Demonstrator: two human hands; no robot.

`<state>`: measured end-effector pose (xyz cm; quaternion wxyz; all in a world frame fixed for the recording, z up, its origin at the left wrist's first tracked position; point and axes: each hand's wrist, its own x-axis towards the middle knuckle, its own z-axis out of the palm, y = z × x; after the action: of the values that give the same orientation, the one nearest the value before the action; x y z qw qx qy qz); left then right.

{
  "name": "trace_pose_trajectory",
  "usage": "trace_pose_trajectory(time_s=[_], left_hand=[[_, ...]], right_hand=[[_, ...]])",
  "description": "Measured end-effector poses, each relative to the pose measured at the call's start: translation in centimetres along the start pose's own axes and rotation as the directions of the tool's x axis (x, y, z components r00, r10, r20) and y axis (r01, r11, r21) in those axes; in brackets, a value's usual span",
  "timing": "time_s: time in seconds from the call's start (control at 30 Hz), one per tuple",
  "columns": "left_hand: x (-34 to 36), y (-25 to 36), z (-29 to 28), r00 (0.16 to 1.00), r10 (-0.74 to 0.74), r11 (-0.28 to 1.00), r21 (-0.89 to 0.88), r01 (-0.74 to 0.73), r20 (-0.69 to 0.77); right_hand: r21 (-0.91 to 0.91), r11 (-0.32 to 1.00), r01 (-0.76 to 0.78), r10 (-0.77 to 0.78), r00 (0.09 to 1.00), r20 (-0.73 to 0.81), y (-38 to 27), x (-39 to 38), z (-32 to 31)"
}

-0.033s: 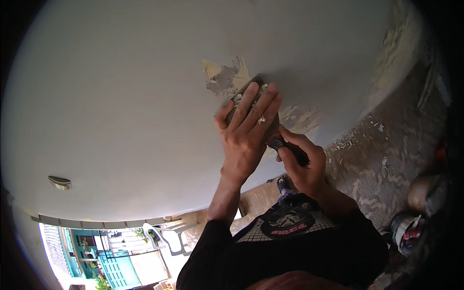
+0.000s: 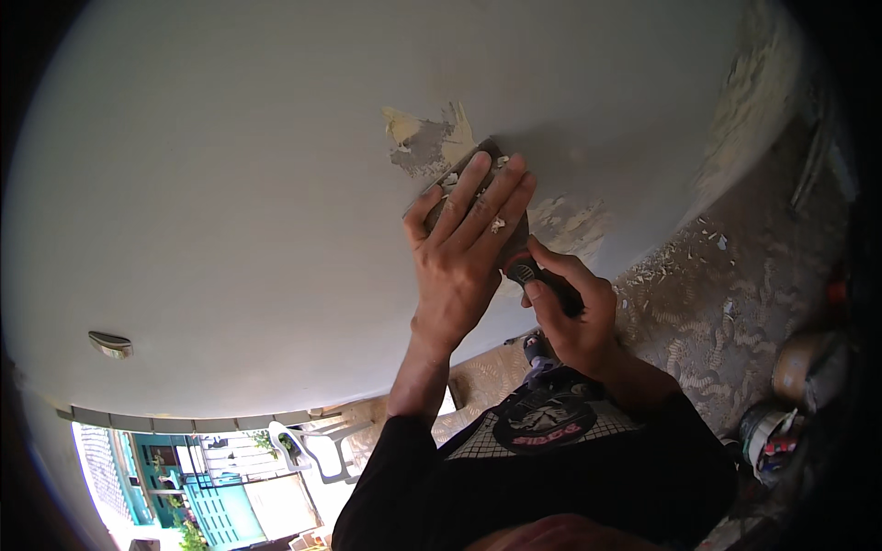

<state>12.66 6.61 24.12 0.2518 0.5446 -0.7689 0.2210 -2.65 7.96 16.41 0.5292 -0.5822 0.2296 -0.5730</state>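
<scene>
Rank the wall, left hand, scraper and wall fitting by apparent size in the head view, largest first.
1. Wall
2. Left hand and scraper: unsure, since the hand hides part of the scraper
3. Wall fitting

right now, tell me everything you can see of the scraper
The scraper has a broad, greyish blade, apparently metal, and a dark, red-trimmed handle. It slants up-left, front edge at the wall. Pale flakes lie on the blade. The left hand spreads over it; the right hand grips the handle.

Left hand (image 2: 452, 262) extended, fingers (image 2: 462, 206) spread — right hand (image 2: 588, 323) lower, curled into a grip.
</scene>
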Motion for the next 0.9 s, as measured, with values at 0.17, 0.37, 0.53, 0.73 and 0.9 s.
trace_pose_trajectory(time_s=[0.17, 0.37, 0.53, 0.73, 0.9], left_hand=[[0.8, -1.0, 0.9, 0.999, 0.032, 0.997, -0.065, -0.033, -0.017], [-1.0, -0.8, 3.0, 0.986, 0.160, 0.979, 0.123, -0.164, 0.039], [-5.0, -1.6, 5.4, 0.976, 0.199, 0.962, 0.174, -0.211, 0.082], [-4.5, -2.5, 5.9, 0.966, 0.245, 0.941, 0.223, -0.257, 0.079], [-6.6, -2.7, 5.6, 0.939, 0.250, 0.957, 0.089, -0.277, 0.234]], right_hand=[[-0.071, 0.993, 0.096, -0.102, 0.992, -0.076, 1.4, 1.3, 0.8], [-0.008, 1.000, 0.000, 0.000, 0.999, -0.043, 4.0, 0.3, 0.2], [0.031, 0.999, -0.041, 0.042, 0.999, -0.026, 7.9, -2.5, 0.2], [-0.005, 0.999, 0.036, -0.036, 0.997, -0.068, 9.0, -1.1, 0.5], [0.006, 0.999, -0.053, 0.054, 0.994, -0.094, 10.9, -4.6, 1.8]])
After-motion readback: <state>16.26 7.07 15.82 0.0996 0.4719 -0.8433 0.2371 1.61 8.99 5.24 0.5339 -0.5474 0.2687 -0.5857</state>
